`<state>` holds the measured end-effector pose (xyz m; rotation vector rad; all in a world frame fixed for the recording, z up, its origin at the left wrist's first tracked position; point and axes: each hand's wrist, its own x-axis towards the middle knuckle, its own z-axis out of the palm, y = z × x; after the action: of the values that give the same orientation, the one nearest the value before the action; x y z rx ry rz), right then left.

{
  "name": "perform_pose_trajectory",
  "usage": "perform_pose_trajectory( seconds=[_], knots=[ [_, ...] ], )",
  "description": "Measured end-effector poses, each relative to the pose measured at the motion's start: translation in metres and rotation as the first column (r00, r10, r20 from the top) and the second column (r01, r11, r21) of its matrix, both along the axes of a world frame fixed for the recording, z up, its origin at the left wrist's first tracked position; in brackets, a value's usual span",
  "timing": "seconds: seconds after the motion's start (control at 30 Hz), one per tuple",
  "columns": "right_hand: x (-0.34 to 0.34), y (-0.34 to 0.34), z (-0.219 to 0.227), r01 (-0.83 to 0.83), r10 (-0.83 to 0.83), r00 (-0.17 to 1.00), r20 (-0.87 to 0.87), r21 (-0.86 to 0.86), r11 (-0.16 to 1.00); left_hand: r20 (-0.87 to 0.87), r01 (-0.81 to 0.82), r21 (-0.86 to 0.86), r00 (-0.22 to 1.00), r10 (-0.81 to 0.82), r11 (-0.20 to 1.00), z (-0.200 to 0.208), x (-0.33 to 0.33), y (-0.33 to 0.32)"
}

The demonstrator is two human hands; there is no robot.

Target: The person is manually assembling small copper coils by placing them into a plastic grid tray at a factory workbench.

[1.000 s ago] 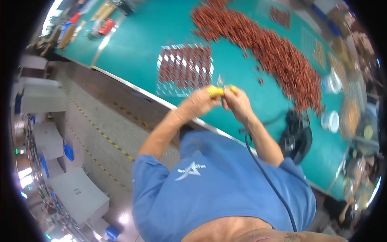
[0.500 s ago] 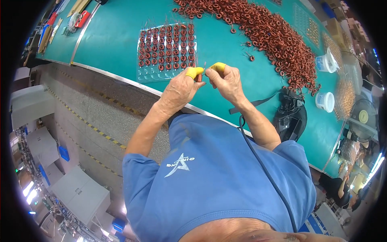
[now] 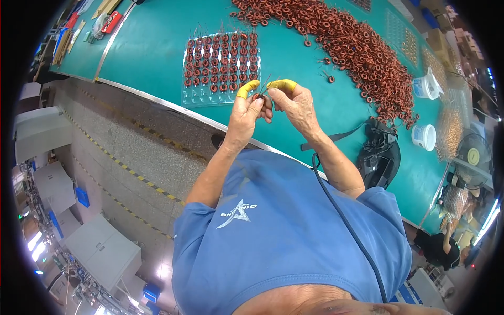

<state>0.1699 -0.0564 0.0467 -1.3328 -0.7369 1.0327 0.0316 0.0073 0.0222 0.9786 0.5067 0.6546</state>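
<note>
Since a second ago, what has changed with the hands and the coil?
Mostly the head camera shifted, so the bench sits differently in view. Both hands, left hand and right hand, remain together at the bench edge, pinching a small copper coil between them. The tray and the coil pile stayed put.

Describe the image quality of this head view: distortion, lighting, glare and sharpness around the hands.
Head view: strong fisheye, so the green bench edge bows and a black rim frames the picture; lighting is even and bright, with glare only at lamps near the lower corners; the left hand, right hand and the small copper coil between them are fairly sharp, the rim softer.
</note>
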Motion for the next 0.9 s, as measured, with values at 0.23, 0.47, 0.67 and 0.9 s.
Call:
perform_pose_trajectory(
  seconds=[0.23, 0.47, 0.67, 0.9],
  knots=[
    [-0.01, -0.001, -0.006, -0.013, -0.002, 0.99, 0.141, 0.104, 0.995, -0.079, -0.033, 0.074, 0.996, 0.039, 0.997, 0.0, -0.002, -0.004],
    [-0.008, 0.002, -0.019, 0.159, -0.125, 0.963, -0.239, 0.128, 0.979, 0.004, -0.117, -0.082, 0.993, 0.118, 0.99, 0.0, -0.003, -0.009],
    [-0.009, -0.001, -0.016, -0.055, 0.056, 0.998, -0.041, 0.024, 0.998, -0.076, -0.135, -0.098, 0.989, 0.128, 0.986, -0.012, -0.003, -0.005],
    [0.0, 0.003, -0.029, 0.103, -0.111, 0.991, 0.079, 0.091, 0.99, -0.127, -0.106, -0.143, 0.988, 0.088, 0.984, -0.013, -0.008, -0.005]
  ],
)
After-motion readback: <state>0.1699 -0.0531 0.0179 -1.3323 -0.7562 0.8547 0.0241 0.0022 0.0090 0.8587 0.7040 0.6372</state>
